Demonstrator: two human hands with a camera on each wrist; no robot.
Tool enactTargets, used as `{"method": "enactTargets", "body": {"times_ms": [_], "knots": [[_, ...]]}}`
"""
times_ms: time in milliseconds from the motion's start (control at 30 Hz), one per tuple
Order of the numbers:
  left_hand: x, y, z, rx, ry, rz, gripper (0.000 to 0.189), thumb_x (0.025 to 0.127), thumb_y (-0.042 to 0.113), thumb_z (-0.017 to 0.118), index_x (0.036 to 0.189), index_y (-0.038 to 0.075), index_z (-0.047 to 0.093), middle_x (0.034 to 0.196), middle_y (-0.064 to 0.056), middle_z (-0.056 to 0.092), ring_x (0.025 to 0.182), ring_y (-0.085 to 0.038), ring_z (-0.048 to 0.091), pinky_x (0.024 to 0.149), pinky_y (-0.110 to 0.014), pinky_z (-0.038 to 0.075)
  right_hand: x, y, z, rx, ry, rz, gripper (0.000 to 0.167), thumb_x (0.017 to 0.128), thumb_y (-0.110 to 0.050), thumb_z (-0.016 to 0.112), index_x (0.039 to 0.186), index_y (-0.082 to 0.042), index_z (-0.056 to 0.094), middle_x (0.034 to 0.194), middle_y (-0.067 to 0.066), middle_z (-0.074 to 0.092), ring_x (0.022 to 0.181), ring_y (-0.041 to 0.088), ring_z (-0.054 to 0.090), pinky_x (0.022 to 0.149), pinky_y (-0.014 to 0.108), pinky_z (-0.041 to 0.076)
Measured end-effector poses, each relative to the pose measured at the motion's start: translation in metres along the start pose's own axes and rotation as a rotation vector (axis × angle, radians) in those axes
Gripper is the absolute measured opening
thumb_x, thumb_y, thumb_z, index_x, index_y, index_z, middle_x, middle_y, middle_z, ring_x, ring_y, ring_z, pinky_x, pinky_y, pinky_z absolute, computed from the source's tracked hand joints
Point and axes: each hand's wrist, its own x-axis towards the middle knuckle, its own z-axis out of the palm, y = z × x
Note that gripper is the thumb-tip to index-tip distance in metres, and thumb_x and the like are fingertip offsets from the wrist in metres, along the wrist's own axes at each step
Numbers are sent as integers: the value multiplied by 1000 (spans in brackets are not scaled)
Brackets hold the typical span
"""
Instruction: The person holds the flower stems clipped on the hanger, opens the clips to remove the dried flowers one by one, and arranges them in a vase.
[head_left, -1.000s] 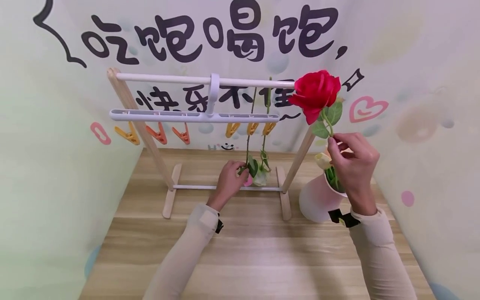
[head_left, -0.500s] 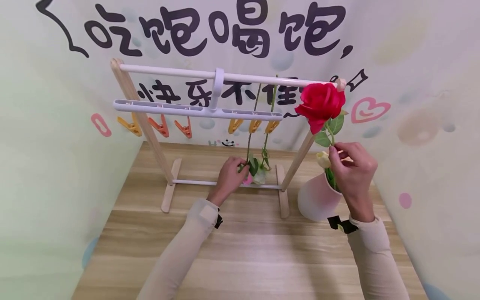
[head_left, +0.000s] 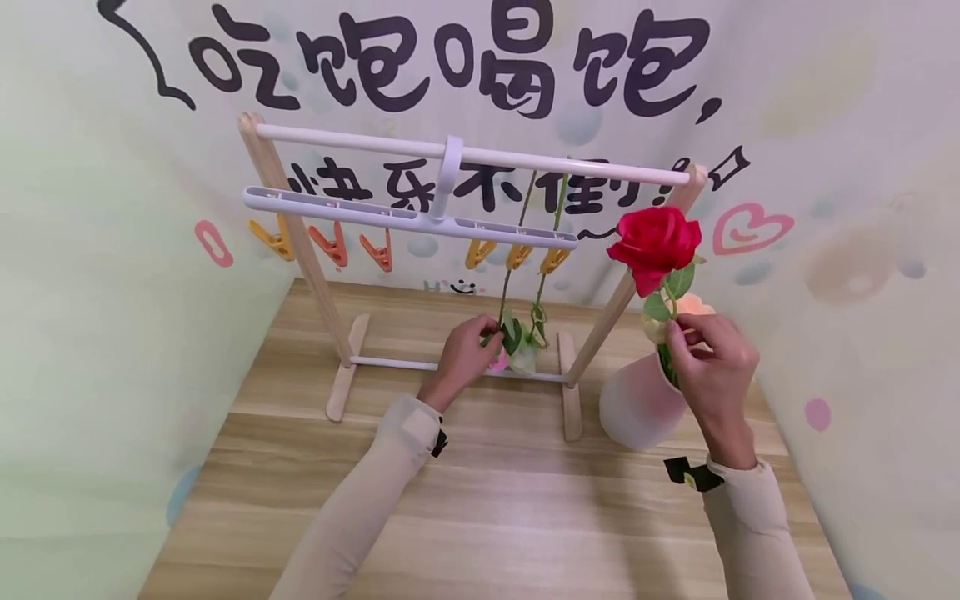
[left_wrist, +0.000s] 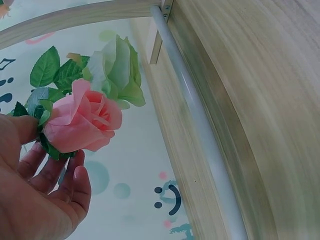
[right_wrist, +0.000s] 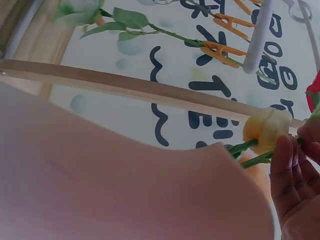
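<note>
Head down, a pink rose (left_wrist: 82, 120) hangs beside a whitish-green rose (left_wrist: 117, 75), their stems held by yellow clips (head_left: 519, 255) on the lilac hanger (head_left: 345, 208). My left hand (head_left: 467, 354) pinches the leafy base of the pink rose between thumb and fingers. On the right, a red rose (head_left: 656, 243) stands bloom up, its stem pinched by my right hand (head_left: 716, 362) just under the leaves. Behind and below that hand is a pink-white vase (head_left: 637, 404) with a pale yellow flower (right_wrist: 267, 130) and a peach flower (head_left: 693, 305). The red stem's lower end is hidden.
The hanger hooks over the white top bar (head_left: 360, 143) of a wooden rack (head_left: 318, 283) on the wood-grain table (head_left: 480, 517). More yellow and orange clips (head_left: 327, 243) hang on the hanger's left half. Behind is a wall (head_left: 112, 292) printed with black characters.
My right hand has lowered with the red rose toward the vase. The left hand keeps its hold at the pink rose. The head view has shifted slightly.
</note>
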Motion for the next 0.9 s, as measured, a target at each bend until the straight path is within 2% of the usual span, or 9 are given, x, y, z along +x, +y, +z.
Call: {"method": "enactTargets", "body": {"times_ms": [133, 267, 433, 667, 733, 833, 900], "knots": [[-1, -1, 1, 1, -12, 15, 20, 98, 18, 61, 111, 6, 69, 106, -8, 70, 95, -20, 64, 83, -37, 53, -8, 3, -5, 9, -1, 6, 6, 81, 6, 70, 86, 8, 72, 76, 20, 66, 73, -13, 52, 66, 2, 42], [0, 0, 3, 8, -21, 35, 18, 98, 18, 60, 109, 7, 70, 105, -7, 70, 92, -18, 63, 80, -35, 52, -15, 8, -12, -15, -14, 19, 6, 80, 7, 70, 86, 7, 72, 77, 20, 66, 72, -16, 51, 67, 1, 42], [-3, 1, -4, 20, -8, 30, 17, 98, 17, 61, 108, 6, 70, 105, -7, 70, 89, -17, 62, 78, -33, 52, -19, 13, -12, -26, -66, 23, 11, 80, 6, 71, 91, 4, 74, 81, 18, 70, 73, -18, 53, 66, 1, 42], [-1, 0, -4, 15, -5, 37, 15, 97, 16, 62, 104, 7, 71, 101, -6, 70, 86, -17, 61, 77, -34, 51, -21, 13, -20, -124, -149, 18, 16, 81, 3, 68, 96, 3, 73, 79, 18, 71, 73, -22, 47, 65, 0, 40], [-1, -1, -3, 15, -9, 41, 14, 97, 16, 62, 104, 7, 71, 101, -6, 70, 86, -18, 61, 77, -34, 51, -22, 13, -24, -168, -183, 23, 14, 81, 2, 68, 94, 2, 73, 77, 16, 71, 68, -15, 50, 65, 0, 38], [-1, 0, -1, 15, 0, 49, 15, 97, 16, 63, 104, 7, 71, 100, -7, 70, 87, -18, 61, 78, -35, 51, -23, 12, -31, -255, -250, 52, 11, 81, -1, 70, 92, -1, 73, 75, 14, 71, 62, 4, 57, 62, 3, 37], [-1, 0, 1, 14, 4, 57, 15, 97, 16, 63, 104, 6, 71, 100, -7, 70, 87, -19, 62, 78, -36, 51, -23, 11, -35, -314, -309, 78, 11, 81, -3, 71, 92, -2, 73, 75, 13, 72, 60, 17, 60, 59, 12, 41]]}}
